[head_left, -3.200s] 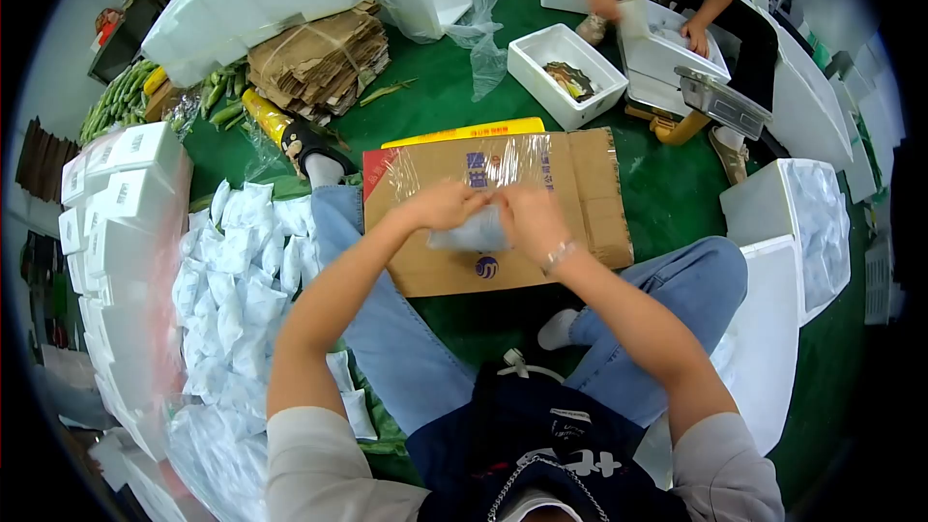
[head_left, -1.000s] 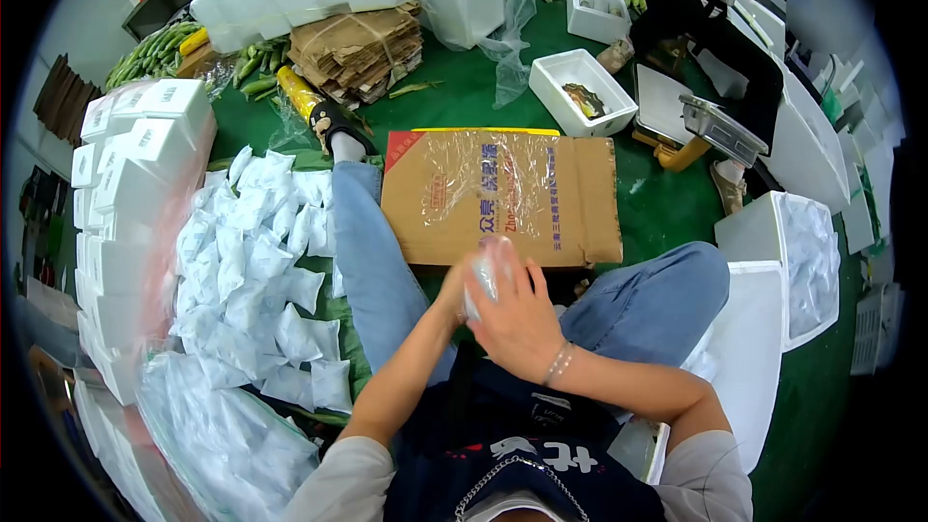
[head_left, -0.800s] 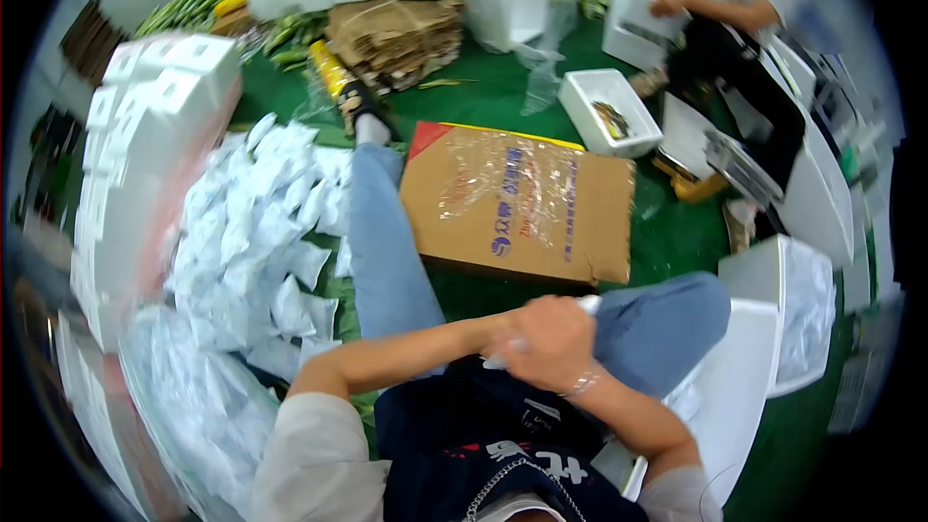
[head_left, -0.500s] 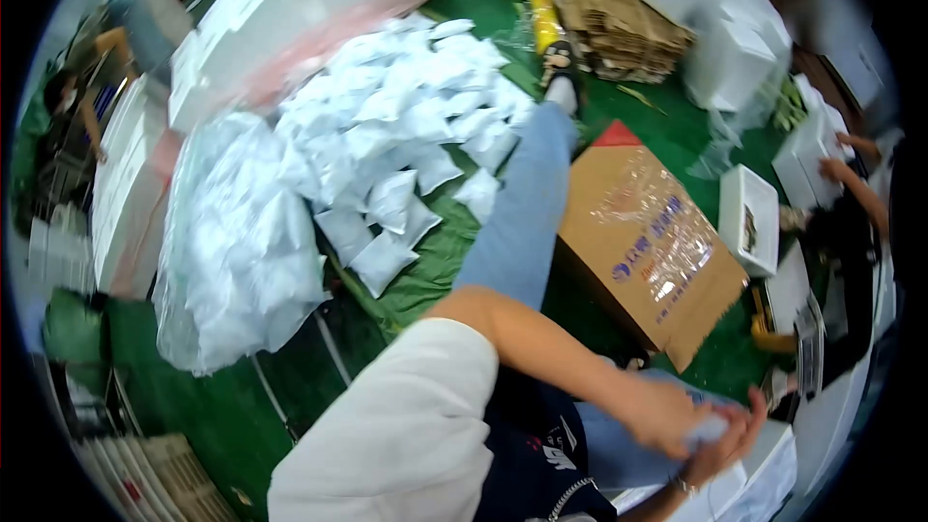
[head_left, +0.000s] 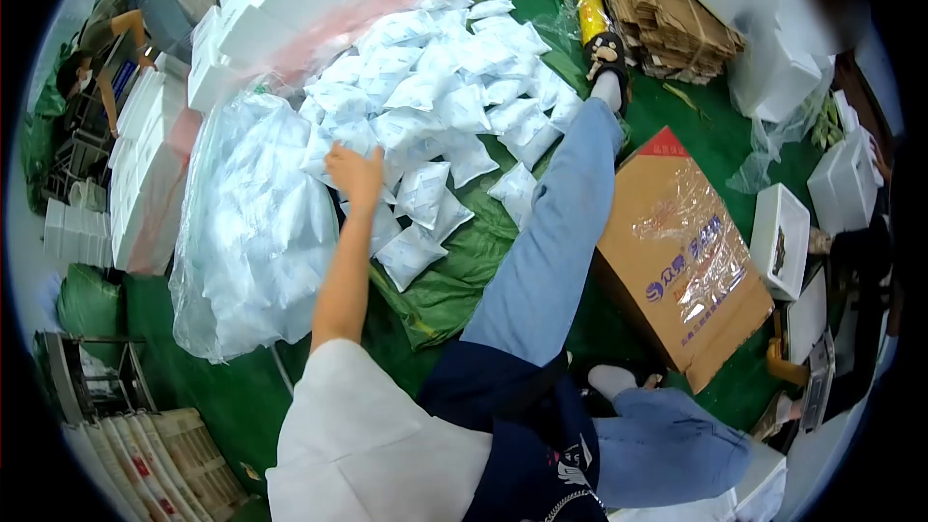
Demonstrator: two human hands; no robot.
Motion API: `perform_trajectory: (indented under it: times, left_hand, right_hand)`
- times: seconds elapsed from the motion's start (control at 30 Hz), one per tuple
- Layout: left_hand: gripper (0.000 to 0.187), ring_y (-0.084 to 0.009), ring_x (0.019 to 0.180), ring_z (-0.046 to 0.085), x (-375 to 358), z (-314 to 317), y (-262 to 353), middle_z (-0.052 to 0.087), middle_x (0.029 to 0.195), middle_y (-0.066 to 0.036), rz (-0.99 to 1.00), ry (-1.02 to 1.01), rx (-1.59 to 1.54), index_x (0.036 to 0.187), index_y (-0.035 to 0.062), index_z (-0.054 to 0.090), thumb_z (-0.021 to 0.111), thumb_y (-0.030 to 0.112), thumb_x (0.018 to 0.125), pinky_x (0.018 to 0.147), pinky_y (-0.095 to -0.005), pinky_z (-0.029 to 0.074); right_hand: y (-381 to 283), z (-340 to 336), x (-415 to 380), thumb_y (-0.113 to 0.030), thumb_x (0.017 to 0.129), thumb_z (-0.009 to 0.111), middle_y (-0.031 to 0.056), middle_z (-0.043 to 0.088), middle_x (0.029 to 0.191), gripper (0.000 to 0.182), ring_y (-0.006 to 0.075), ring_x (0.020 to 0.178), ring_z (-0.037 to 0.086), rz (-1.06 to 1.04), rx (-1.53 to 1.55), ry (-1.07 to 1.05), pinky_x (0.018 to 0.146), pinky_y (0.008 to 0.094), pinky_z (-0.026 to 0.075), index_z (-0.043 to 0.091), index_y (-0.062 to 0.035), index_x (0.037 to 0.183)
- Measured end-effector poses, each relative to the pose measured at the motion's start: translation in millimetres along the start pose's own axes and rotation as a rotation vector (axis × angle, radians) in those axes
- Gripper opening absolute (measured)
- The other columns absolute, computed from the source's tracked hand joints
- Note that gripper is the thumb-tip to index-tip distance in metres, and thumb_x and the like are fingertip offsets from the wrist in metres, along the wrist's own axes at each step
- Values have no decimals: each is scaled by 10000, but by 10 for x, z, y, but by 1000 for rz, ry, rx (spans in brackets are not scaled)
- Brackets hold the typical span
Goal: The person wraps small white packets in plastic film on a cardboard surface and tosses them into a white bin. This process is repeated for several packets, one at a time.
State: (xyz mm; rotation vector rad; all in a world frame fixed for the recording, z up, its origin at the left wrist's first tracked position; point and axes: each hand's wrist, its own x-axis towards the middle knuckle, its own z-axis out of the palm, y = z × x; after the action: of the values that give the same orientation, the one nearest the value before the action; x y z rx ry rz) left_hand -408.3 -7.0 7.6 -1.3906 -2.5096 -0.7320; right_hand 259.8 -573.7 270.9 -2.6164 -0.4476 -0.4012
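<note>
Lighting: bright, cool, even. White packets (head_left: 411,92) are rendered nearly washed out. Streaked glare is carried by clear film (head_left: 691,237) on the carton (head_left: 710,348); shadow is cast along its left side. Floor (head_left: 159,324) is bowed at its edges, ringed by black; blur is noted beyond its far right corner.

Dozens of white packets (head_left: 414,92) lay there, alongside one clear bag (head_left: 193,314), one printed carton (head_left: 688,261), one cardboard bundle (head_left: 669,19) and one yellow roll (head_left: 589,5).
</note>
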Motion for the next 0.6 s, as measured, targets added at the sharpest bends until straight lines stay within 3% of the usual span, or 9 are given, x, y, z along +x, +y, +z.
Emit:
perform_trajectory:
  times: [0.07, 0.13, 0.17, 0.23, 0.3, 0.37, 0.43, 0.47, 0.6]
  left_hand:
    - [904, -454, 1140, 492, 172, 41, -185, 507, 1214, -291, -223, -204, 118, 1252, -109, 409, 764, 484, 669, 979, -470, 414]
    - [908, -418, 1160, 520, 288, 520, -578, 534, 1241, -272, -121, -232, 104, 1257, -81, 450, 751, 530, 657, 963, -463, 436]
    - [944, -386, 1212, 501, 302, 447, -515, 520, 1299, -251, -219, -355, 76, 1295, -62, 454, 743, 559, 645, 985, -453, 425]
    - [1000, -409, 1211, 490, 210, 315, -316, 503, 1320, -258, -268, -261, 92, 1323, -66, 433, 750, 575, 624, 1006, -450, 406]
    - [875, -373, 1173, 526, 29, 216, -196, 545, 1258, -263, -129, -101, -240, 1262, -85, 483, 818, 436, 643, 1003, -435, 400]
    - [683, -296, 1065, 586, -394, -223, 536, 593, 1184, -210, 64, -190, -812, 1178, -76, 539, 845, 263, 671, 936, -383, 443]
    - [544, -227, 969, 606, -915, -671, 1413, 615, 1124, -162, 80, -515, -1044, 1110, -65, 570, 834, 168, 695, 856, -335, 475]
    - [549, -216, 935, 613, -1200, -925, 1869, 618, 1103, -147, 108, -672, -1049, 1132, -60, 548, 820, 162, 710, 814, -336, 493]
    - [519, -208, 928, 607, -2245, -1295, 3140, 604, 1053, -142, 453, -1109, -1302, 1159, -42, 497, 752, 227, 797, 793, -327, 502]
  right_hand:
    - [-279, 416, 134, -290, 890, 615, 176, 621, 1189, 429, 287, 1044, 599, -8, 82, -125, 1000, 409, 447, 593, -14, 1217]
    - [-230, 1048, 480, -168, 946, 536, 118, 601, 1198, 398, 187, 992, 597, -150, 458, -372, 885, 292, 474, 505, 1, 1304]
    - [-1019, 1189, 225, -134, 940, 533, 91, 623, 1130, 357, 172, 963, 596, -163, 562, -384, 860, 284, 475, 526, -10, 1274]
    - [-2077, 1311, -156, -71, 893, 564, 41, 623, 902, 294, 121, 850, 581, -321, 450, -466, 781, 259, 466, 576, -19, 1182]
    - [-2675, 1495, -491, -70, 827, 603, 97, 633, 942, 353, 183, 865, 616, -445, 533, -633, 798, 305, 491, 557, -3, 1170]
    - [-2990, 1914, -843, -177, 776, 721, 182, 573, 1166, 622, 283, 1076, 584, -601, 741, -836, 929, 376, 464, 435, 25, 1290]
    - [-3407, 2034, -1107, -320, 730, 790, 234, 373, 1412, 949, 337, 1321, 371, -718, 573, -980, 1081, 420, 316, 246, 4, 1438]
    - [-3537, 2169, -1191, -381, 696, 813, 262, 251, 1477, 1108, 367, 1389, 250, -772, 654, -966, 1125, 434, 237, 128, 27, 1466]
    - [-3466, 2448, -1097, -351, 603, 861, 264, 149, 1505, 1283, 361, 1405, 199, -658, 615, -711, 1139, 423, 201, 3, 66, 1463]
